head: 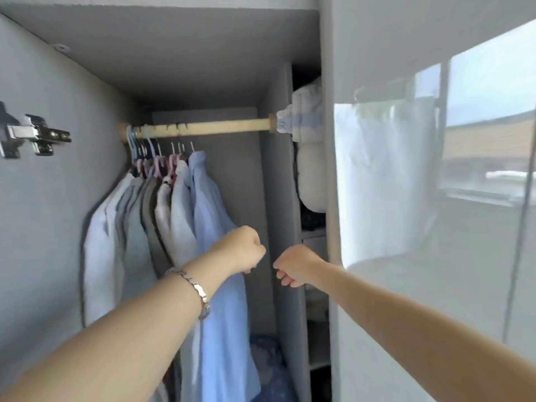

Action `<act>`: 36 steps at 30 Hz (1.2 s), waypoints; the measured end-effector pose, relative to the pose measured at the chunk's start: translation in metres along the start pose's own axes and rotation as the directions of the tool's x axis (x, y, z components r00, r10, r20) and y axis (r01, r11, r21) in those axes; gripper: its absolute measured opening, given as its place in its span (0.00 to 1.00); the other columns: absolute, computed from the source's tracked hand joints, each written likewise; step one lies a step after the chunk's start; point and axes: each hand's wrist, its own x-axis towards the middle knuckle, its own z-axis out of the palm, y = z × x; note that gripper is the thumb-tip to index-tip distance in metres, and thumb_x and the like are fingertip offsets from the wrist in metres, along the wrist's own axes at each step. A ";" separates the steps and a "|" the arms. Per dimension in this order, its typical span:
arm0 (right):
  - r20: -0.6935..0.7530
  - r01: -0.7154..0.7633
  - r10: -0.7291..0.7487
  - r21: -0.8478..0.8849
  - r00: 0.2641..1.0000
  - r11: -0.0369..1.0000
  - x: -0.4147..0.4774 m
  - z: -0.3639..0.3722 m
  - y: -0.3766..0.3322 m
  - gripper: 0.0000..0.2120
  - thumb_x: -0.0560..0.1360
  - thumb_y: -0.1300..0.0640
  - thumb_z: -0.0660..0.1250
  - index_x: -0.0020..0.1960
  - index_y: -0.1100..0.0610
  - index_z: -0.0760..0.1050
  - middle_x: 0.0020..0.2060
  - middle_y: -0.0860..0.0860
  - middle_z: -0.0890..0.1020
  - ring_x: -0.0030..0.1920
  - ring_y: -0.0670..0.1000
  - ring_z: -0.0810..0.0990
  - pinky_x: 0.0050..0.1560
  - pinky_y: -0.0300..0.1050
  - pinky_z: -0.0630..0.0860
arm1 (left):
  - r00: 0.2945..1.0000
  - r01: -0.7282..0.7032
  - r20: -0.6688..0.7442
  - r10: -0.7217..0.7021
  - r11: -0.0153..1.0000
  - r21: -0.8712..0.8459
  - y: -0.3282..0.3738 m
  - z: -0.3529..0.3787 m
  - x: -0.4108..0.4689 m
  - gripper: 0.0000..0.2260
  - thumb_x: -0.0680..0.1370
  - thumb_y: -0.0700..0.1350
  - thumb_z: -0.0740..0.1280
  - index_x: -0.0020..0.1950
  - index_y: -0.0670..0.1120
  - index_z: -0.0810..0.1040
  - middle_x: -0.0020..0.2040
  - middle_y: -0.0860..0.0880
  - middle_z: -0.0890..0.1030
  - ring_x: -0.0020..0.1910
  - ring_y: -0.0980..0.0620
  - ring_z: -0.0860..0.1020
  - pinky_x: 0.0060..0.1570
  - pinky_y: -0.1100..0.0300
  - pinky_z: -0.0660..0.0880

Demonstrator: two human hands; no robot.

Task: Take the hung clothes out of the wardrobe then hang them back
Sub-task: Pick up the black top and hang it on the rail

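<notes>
I see the wardrobe [43, 198] open in front of me, with the clothes [162, 216] hanging on a wooden rod [226, 127] across the far upper part. They are bunched at the left end of the rod on pink and blue hangers [162, 165]; the right half of the rod is bare. The rightmost piece is a blue shirt [211, 210], hanging long and reaching toward the near bottom.

Both arms reach forward. My left hand [240, 250] is curled into a fist in front of the blue shirt's right edge; I see nothing in its grip, though I cannot tell whether it brushes the cloth. A metal bracelet [194, 288] sits on that wrist. My right hand [295, 265] is just beside it, to the right, fingers curled under and holding nothing, in front of the partition [278, 184].

Right of the partition, pale bundles [307, 117] are stacked on shelves. A glossy door [406, 314] stands at near right, reflecting a window. A metal hinge [32, 134] is fixed on the left wall. Blue patterned cloth [269, 369] lies at the bottom.
</notes>
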 end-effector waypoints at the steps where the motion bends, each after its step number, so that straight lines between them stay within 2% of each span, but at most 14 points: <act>1: -0.004 -0.034 0.034 -0.006 0.999 0.999 -0.026 -0.007 0.019 0.12 0.78 0.62 0.60 0.58 0.65 0.75 0.33 0.51 0.76 0.30 0.45 0.74 0.31 0.35 0.72 | 0.999 -0.034 0.039 0.034 0.999 -0.006 0.013 0.017 -0.009 0.08 0.74 0.41 0.57 0.38 0.46 0.74 0.38 0.47 0.83 0.39 0.47 0.83 0.44 0.59 0.77; 4: 0.013 -0.142 0.143 -0.040 0.990 0.989 -0.111 -0.026 0.074 0.13 0.79 0.61 0.58 0.59 0.66 0.75 0.32 0.49 0.75 0.30 0.45 0.74 0.28 0.32 0.71 | 0.957 -0.172 0.240 0.165 0.985 0.010 0.065 0.070 -0.043 0.09 0.74 0.41 0.57 0.42 0.44 0.76 0.41 0.45 0.84 0.40 0.47 0.83 0.40 0.59 0.75; 6: -0.044 -0.251 0.249 -0.044 0.968 0.967 -0.168 -0.042 0.115 0.14 0.79 0.61 0.57 0.59 0.67 0.74 0.32 0.49 0.75 0.29 0.46 0.74 0.25 0.32 0.70 | 0.884 -0.289 0.391 0.256 0.957 0.028 0.109 0.106 -0.074 0.08 0.73 0.41 0.57 0.42 0.44 0.76 0.43 0.44 0.84 0.43 0.46 0.83 0.40 0.59 0.74; 8: -0.150 -0.393 0.383 -0.046 0.912 0.918 -0.225 -0.062 0.161 0.14 0.79 0.62 0.56 0.59 0.66 0.74 0.31 0.49 0.75 0.28 0.46 0.73 0.26 0.33 0.68 | 0.792 -0.404 0.512 0.334 0.914 0.028 0.156 0.142 -0.110 0.08 0.73 0.42 0.57 0.42 0.45 0.75 0.45 0.44 0.84 0.44 0.46 0.83 0.39 0.61 0.72; 11: -0.240 -0.600 0.588 0.027 0.773 0.800 -0.327 -0.092 0.225 0.15 0.81 0.62 0.52 0.61 0.65 0.72 0.32 0.49 0.73 0.29 0.44 0.71 0.28 0.33 0.66 | 0.626 -0.584 0.611 0.484 0.811 -0.044 0.228 0.197 -0.179 0.07 0.73 0.41 0.58 0.39 0.45 0.75 0.44 0.43 0.84 0.43 0.45 0.83 0.45 0.57 0.77; 14: -0.375 -0.706 0.692 0.124 0.617 0.697 -0.447 -0.111 0.288 0.15 0.79 0.61 0.56 0.62 0.66 0.73 0.34 0.50 0.76 0.30 0.45 0.73 0.33 0.35 0.69 | 0.435 -0.726 0.647 0.626 0.669 -0.160 0.298 0.252 -0.265 0.08 0.73 0.42 0.59 0.35 0.46 0.73 0.42 0.43 0.84 0.42 0.46 0.83 0.54 0.52 0.77; 17: -0.442 -0.774 0.787 0.267 0.431 0.574 -0.581 -0.103 0.343 0.15 0.78 0.63 0.56 0.59 0.68 0.76 0.35 0.51 0.78 0.30 0.46 0.74 0.31 0.36 0.70 | 0.233 -0.821 0.671 0.704 0.512 -0.252 0.361 0.300 -0.372 0.08 0.75 0.44 0.58 0.37 0.46 0.73 0.43 0.45 0.84 0.43 0.46 0.82 0.51 0.54 0.78; 22: -0.485 -0.775 0.869 0.509 0.099 0.373 -0.819 -0.061 0.411 0.14 0.76 0.64 0.57 0.56 0.66 0.78 0.44 0.59 0.83 0.34 0.50 0.77 0.34 0.36 0.73 | -0.062 -0.882 0.661 0.748 0.269 -0.388 0.445 0.371 -0.572 0.09 0.75 0.43 0.57 0.46 0.44 0.77 0.46 0.47 0.83 0.47 0.45 0.81 0.39 0.60 0.71; 25: -0.413 -0.735 0.907 0.638 -0.077 0.228 -0.950 -0.028 0.449 0.14 0.77 0.63 0.56 0.56 0.68 0.76 0.49 0.63 0.82 0.40 0.52 0.76 0.43 0.44 0.77 | -0.201 -0.864 0.633 0.748 0.168 -0.474 0.482 0.411 -0.691 0.07 0.76 0.45 0.58 0.44 0.48 0.76 0.47 0.48 0.82 0.47 0.46 0.79 0.39 0.60 0.69; 27: -0.363 -0.675 0.908 0.726 -0.210 0.134 -1.028 -0.002 0.472 0.13 0.77 0.61 0.56 0.54 0.64 0.77 0.53 0.61 0.81 0.43 0.54 0.77 0.47 0.46 0.75 | -0.285 -0.840 0.621 0.731 0.121 -0.528 0.500 0.438 -0.766 0.06 0.78 0.46 0.58 0.45 0.50 0.74 0.47 0.50 0.80 0.46 0.47 0.77 0.40 0.59 0.70; 30: -0.263 -0.563 0.873 0.826 -0.411 -0.016 -1.123 0.042 0.505 0.10 0.75 0.60 0.57 0.47 0.53 0.76 0.52 0.54 0.82 0.52 0.56 0.79 0.53 0.46 0.76 | -0.400 -0.816 0.626 0.670 0.051 -0.576 0.517 0.478 -0.863 0.07 0.79 0.45 0.56 0.48 0.50 0.74 0.44 0.51 0.77 0.42 0.48 0.74 0.38 0.59 0.68; 33: -0.136 -0.480 0.836 0.862 -0.531 -0.164 -1.197 0.084 0.539 0.13 0.75 0.62 0.57 0.50 0.57 0.79 0.52 0.54 0.82 0.56 0.55 0.79 0.55 0.44 0.75 | -0.485 -0.811 0.643 0.593 -0.031 -0.584 0.526 0.523 -0.948 0.08 0.79 0.43 0.54 0.45 0.46 0.71 0.37 0.50 0.72 0.33 0.50 0.67 0.33 0.58 0.62; 36: -0.020 -0.396 0.779 0.869 -0.627 -0.296 -1.256 0.122 0.583 0.14 0.76 0.61 0.58 0.56 0.54 0.78 0.57 0.51 0.80 0.62 0.52 0.75 0.56 0.37 0.70 | -0.535 -0.797 0.651 0.538 -0.066 -0.601 0.532 0.570 -1.021 0.09 0.79 0.42 0.52 0.39 0.46 0.64 0.32 0.50 0.65 0.29 0.50 0.60 0.29 0.58 0.56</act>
